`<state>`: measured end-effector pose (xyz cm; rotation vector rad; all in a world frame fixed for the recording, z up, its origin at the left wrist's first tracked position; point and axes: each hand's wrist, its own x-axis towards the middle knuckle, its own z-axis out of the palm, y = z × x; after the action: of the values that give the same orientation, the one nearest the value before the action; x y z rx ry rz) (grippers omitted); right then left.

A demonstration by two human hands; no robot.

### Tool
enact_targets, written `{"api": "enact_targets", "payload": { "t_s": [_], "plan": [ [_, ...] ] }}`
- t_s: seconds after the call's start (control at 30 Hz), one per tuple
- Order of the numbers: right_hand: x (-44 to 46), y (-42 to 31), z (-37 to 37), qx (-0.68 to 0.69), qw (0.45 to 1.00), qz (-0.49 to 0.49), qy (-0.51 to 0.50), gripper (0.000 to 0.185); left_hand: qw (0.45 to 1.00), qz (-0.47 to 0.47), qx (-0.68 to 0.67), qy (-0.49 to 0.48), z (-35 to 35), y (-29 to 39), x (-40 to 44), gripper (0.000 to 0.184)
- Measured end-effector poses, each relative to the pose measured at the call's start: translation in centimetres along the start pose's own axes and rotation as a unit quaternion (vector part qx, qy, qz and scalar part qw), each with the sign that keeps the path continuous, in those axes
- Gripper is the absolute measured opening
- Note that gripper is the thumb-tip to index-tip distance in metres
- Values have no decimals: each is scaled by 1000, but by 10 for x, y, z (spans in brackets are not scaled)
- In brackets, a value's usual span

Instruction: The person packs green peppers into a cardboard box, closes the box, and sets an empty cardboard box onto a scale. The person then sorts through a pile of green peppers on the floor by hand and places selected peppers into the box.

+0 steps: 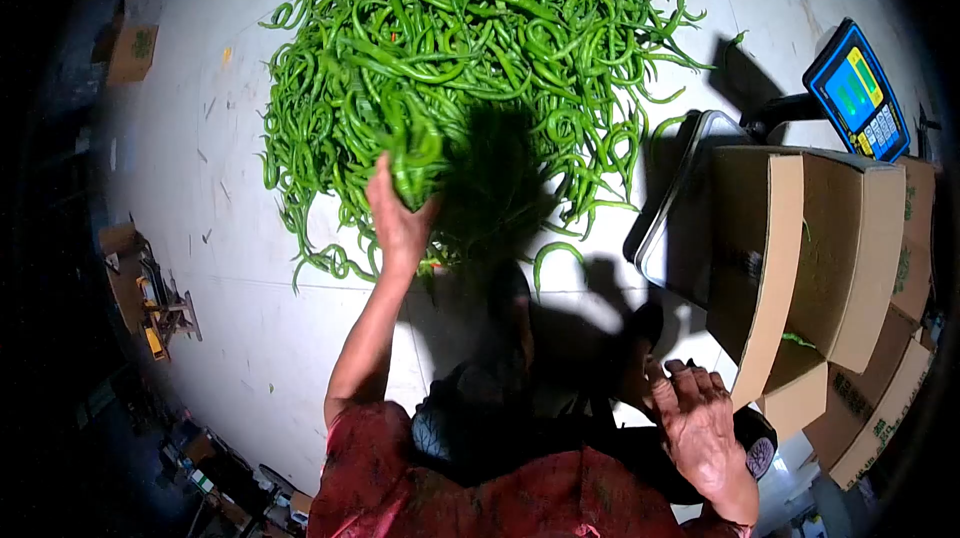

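Observation:
A large heap of long green chili peppers [560, 48] is spread over the pale floor in front of me. At the near left side of the heap, my left hand [402, 223] is closed around a bunch of green chili peppers [412, 153], which is slightly blurred. My right hand [697, 428] is down at the lower right, above my leg and beside the open cardboard box [785, 278]. Its fingers are apart and a little bent, with nothing in them. A few peppers show inside the box.
The box rests on a platform scale [690, 178] with a blue display [858, 93]. More cardboard boxes [865, 398] stand behind it at right. A small stool-like object [170, 308] and another carton [132, 53] are at left. My shadow darkens the heap's near side.

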<state>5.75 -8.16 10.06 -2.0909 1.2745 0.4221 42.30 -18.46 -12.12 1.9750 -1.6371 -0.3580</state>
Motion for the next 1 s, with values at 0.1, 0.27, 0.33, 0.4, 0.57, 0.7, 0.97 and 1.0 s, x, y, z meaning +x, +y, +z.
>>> {"api": "enact_targets", "payload": {
  "t_s": [0.1, 0.27, 0.33, 0.4, 0.57, 0.7, 0.97, 1.0],
  "plan": [
    [-4, -5, -1, -4, 1000, -1, 21, 57, 998, -33, -40, -35, 19, -29, -17, 91],
    [-15, -6, 4, -16, 999, -9, 45, 57, 984, -98, -113, -94, -1, -22, -23, 95],
    [-17, -7, 3, -8, 999, -9, 45, 56, 983, -116, -93, -106, -4, -13, -21, 99],
    [-18, -8, 3, -9, 998, -14, 55, 55, 990, -96, -62, -79, 13, -22, -23, 101],
    [-23, -8, 3, -28, 997, -10, 74, 48, 997, -74, 0, -22, 49, -19, -21, 107],
    [-29, -6, 1, 27, 989, -53, 134, 42, 977, -4, -213, 25, 55, -50, -20, 87],
    [-39, -8, -20, 510, 761, -352, 191, 26, 988, 33, -140, -52, 74, -63, -32, 84],
    [-46, -14, -29, 544, 723, -378, 196, 24, 982, -7, -177, -69, 76, -71, -28, 82]
  ]
}}
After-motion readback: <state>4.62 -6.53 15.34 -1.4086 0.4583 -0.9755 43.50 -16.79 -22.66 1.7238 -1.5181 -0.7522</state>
